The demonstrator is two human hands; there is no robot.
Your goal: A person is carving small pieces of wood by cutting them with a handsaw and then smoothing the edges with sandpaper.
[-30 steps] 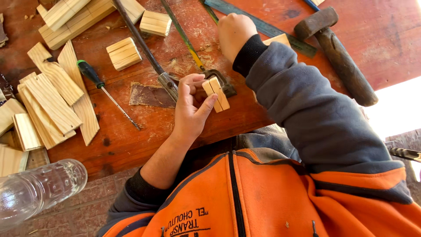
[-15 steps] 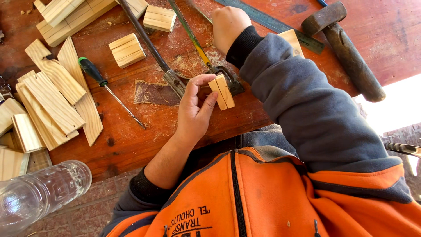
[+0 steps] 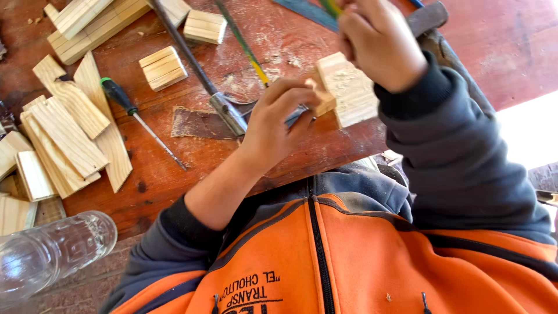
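My left hand (image 3: 273,125) pinches a small wood piece (image 3: 324,103) and presses it against the side of a larger pale wood block (image 3: 351,93). That block is held up over the front edge of the red workbench (image 3: 279,35). My right hand (image 3: 381,46) is closed over the block's top. A thin green and yellow tip (image 3: 331,6) pokes out from its fingers; I cannot tell what it is. Both sleeves are dark grey over an orange jacket (image 3: 360,256).
A brown sandpaper sheet (image 3: 197,123), a green-handled screwdriver (image 3: 119,96), a long metal tool (image 3: 192,64) and a hammer (image 3: 427,20) lie on the bench. Cut wood strips (image 3: 70,139) and small blocks (image 3: 163,68) sit at left. A plastic bottle (image 3: 52,256) lies at lower left.
My right hand has come back from the far side of the bench with the larger block and met my left hand. The view has moved closer to the hands.
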